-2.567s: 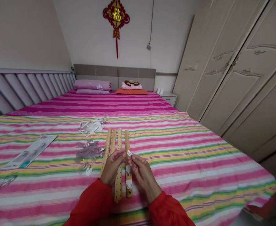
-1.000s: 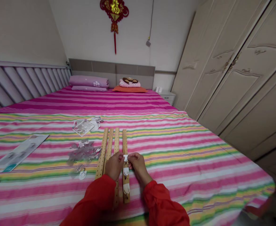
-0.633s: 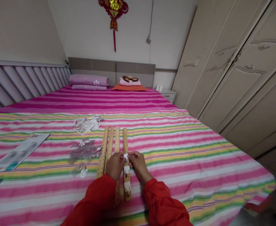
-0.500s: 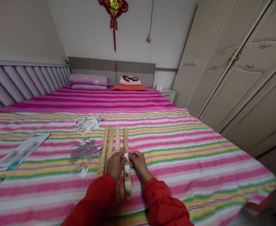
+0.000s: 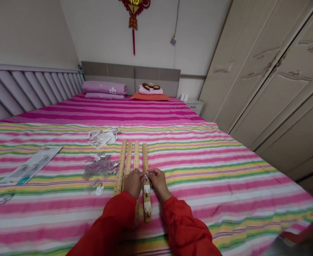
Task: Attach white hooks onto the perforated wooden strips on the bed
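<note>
Single head-worn camera faces forward and down over perforated light-wood strips point(image 5: 136, 156), along the pink-striped bedspread point(image 5: 199, 167) toward the grey panelled headboard point(image 5: 151, 73).

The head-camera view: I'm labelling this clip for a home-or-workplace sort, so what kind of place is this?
Most likely a bedroom in a home: a large bed with a striped cover, pillows at its head, and a tall wardrobe alongside.

text: none legible | backing card point(image 5: 29, 166): teal label, too small to read | red wall knot point(image 5: 134, 3): gold character cut off
</note>
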A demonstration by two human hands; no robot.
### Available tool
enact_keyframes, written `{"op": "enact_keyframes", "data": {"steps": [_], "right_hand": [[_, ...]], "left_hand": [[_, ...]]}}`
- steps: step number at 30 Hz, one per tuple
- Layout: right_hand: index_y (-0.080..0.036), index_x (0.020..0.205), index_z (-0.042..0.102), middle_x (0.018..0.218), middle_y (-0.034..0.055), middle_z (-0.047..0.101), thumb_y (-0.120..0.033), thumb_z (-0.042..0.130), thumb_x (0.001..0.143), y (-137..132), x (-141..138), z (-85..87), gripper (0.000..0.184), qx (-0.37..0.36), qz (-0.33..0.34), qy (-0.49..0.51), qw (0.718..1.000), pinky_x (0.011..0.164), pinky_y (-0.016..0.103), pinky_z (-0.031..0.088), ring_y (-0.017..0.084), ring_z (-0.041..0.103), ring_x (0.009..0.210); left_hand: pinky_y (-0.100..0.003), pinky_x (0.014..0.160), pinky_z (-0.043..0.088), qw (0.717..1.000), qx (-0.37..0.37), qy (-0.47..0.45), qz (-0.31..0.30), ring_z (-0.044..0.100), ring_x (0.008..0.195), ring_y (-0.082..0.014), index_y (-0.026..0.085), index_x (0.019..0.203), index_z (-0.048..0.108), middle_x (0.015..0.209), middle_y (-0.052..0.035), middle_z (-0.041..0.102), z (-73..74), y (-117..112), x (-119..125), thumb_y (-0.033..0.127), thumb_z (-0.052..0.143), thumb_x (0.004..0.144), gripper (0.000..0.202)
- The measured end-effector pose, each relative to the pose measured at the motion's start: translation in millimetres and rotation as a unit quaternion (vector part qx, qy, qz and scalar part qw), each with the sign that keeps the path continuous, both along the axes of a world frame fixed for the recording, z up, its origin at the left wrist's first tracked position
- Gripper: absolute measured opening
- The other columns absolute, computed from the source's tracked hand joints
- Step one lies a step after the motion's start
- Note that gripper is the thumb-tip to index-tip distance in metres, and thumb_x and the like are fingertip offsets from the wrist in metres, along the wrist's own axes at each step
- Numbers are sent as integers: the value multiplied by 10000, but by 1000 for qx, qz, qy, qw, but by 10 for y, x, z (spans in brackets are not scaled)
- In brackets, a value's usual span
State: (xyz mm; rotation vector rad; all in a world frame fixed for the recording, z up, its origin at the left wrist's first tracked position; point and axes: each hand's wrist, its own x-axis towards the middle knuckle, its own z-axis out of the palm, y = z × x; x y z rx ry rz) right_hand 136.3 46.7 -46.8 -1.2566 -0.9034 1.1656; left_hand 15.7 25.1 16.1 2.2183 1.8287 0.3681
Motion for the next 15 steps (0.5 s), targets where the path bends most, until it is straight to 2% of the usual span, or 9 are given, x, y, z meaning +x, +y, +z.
{"op": "enact_keyframes", "data": {"steps": [5,7,10,13,15], "right_hand": [[-148,755,670,428,-77,489,-407,692,600,-132,58,145,302,11,21,44,999,352,206,266,73,370,339],[-156,678,646,429,-66,492,-442,661,645,-185,71,182,288,17,23,52,998,348,208,254,70,363,330],[-179,501,545,362,-69,425,-488,619,691,-225,63,183,370,23,10,9,1000,349,213,244,70,336,314],[-191,452,505,328,-71,390,-512,606,697,-242,38,155,417,23,9,-26,999,353,220,245,76,328,311],[-194,456,504,337,-66,407,-520,605,689,-265,24,143,414,22,10,-32,999,355,225,247,83,342,318]], "left_hand": [[-284,807,391,999,3,-54,5,588,953,-182,277,1128,667,950,-50,662,11,-37,-41,238,447,895,322],[-318,849,392,998,28,-52,30,576,986,-203,252,1121,672,1007,-68,664,24,-117,-44,206,398,903,353],[-393,948,350,996,57,-29,55,503,1147,-254,229,992,721,1190,-83,624,40,-263,-13,148,388,876,362],[-444,1033,274,998,36,-30,50,373,1303,-273,221,945,734,1364,-65,531,49,-354,37,87,405,824,376],[-465,1048,253,998,16,-37,57,342,1332,-280,227,949,737,1396,-60,506,46,-378,63,93,410,817,378]]}}
